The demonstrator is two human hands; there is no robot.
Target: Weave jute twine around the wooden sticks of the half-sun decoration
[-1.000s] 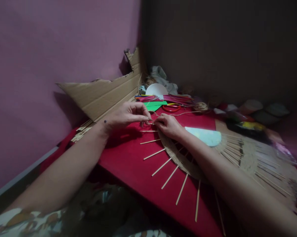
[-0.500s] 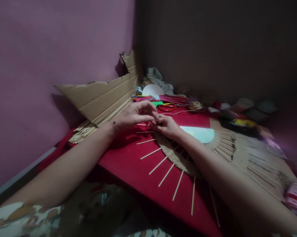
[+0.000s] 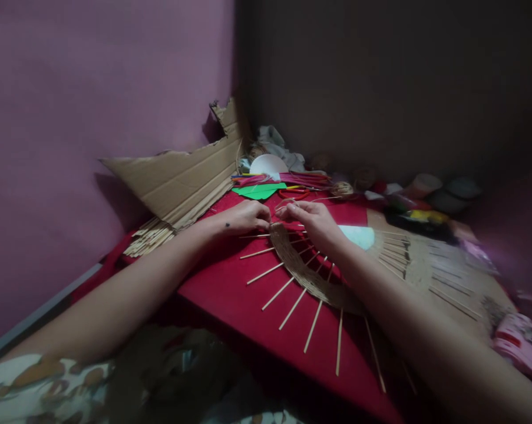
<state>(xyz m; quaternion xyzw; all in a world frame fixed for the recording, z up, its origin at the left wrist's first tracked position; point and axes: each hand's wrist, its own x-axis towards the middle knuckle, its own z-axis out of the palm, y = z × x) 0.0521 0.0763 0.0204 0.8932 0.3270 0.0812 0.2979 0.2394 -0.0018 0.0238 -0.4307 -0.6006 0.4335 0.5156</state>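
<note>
- Cardboard [image 3: 190,176]: brown, creased, torn along its upper edge, leaning against the smooth purple wall [image 3: 93,76].
- Sticks [image 3: 146,238]: pale, thin, straight, piled at the cardboard's lower edge.
- Left hand [image 3: 248,217]: fingers curled in, thumb side up, pinching the far end of the woven band.
- Green sheet [image 3: 261,191]: flat, angular, behind the hands.
- White disc [image 3: 266,164]: smooth, rounded, partly behind a heap of pink and red rods [image 3: 310,180].
- Band [image 3: 298,272]: tan, fibrous, tightly woven into an arc, crossed by thin sticks that fan outward; it lies on the red table [image 3: 239,306], in front of the hands and partly under the right forearm.
- Right hand [image 3: 314,221]: thumb and fingers drawn together on a loop of twine [image 3: 287,202], above the band's inner side.
- Ball [image 3: 342,189]: wound twine, rough and round.
- Half-disc [image 3: 358,237]: pale blue, flat, on a brown board [image 3: 460,282], with sticks spreading from it.
- Dark shape with something yellow [image 3: 425,216]: too dim to tell whether it is a container.
</note>
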